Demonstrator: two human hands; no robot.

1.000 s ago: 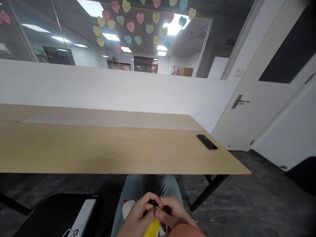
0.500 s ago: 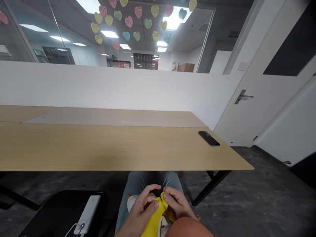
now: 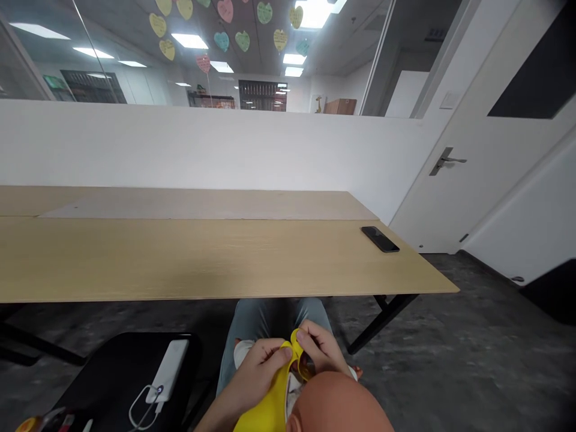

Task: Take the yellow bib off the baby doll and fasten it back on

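Note:
A baby doll with a smooth bald head (image 3: 344,405) sits on my lap, facing away from me. A yellow bib (image 3: 265,411) hangs at its left side, and its two strap ends stand up near the doll's neck. My left hand (image 3: 261,369) pinches one strap end between thumb and fingers. The other strap end, which curls in a loop, is pinched by my right hand (image 3: 323,348). Both ends are close together, but I cannot tell whether they are joined. The doll's head hides part of its body and the bib.
A wooden table (image 3: 202,258) stands ahead, with a black phone (image 3: 380,239) near its right end. On my left, a black chair seat (image 3: 103,372) carries a white power bank (image 3: 167,369) with a cable. A door (image 3: 486,180) is at the right.
My view has tilted slightly down. My left fingers have closed on the bib's strap end, and both strap ends are now raised closer to each other. The doll's head shows more.

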